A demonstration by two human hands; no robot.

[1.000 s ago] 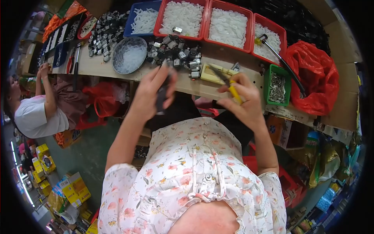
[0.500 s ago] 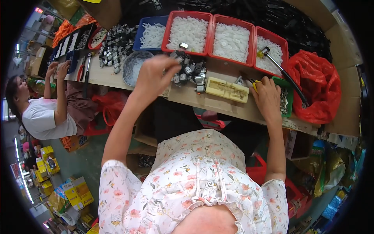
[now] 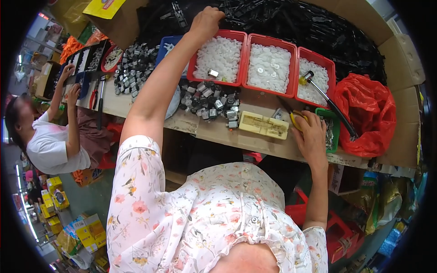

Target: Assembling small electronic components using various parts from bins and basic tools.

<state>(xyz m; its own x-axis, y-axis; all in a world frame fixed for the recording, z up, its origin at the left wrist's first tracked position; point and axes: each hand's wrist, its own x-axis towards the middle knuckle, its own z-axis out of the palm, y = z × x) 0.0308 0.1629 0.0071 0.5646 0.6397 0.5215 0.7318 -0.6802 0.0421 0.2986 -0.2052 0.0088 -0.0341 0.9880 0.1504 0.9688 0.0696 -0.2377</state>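
My left hand (image 3: 207, 22) reaches over the trays to the near edge of a heap of black parts (image 3: 291, 27). Its fingers are bent together at the heap, and anything between them is too small to make out. On the right, my right hand (image 3: 312, 139) is closed round the yellow handles of dark-jawed pliers (image 3: 298, 119), whose tips point away from me. Just left of them lies a pale yellow block fixture (image 3: 255, 128) with a recessed top, a small metal piece (image 3: 277, 113) at its far edge. Left of the block are piled small metal-and-black parts (image 3: 209, 98).
Red trays (image 3: 246, 68) of white plastic pieces line the far side. A green tray (image 3: 335, 144) of metal pins, a black-handled hammer (image 3: 334, 95) and a red plastic bag (image 3: 366, 109) are at right. A co-worker (image 3: 54, 141) sits at left; my left forearm partly covers a blue tray (image 3: 165, 42).
My left hand has moved away from the metal-and-black parts, up and over the trays to the black heap. My right hand still holds the pliers beside the block. The view has shifted slightly.
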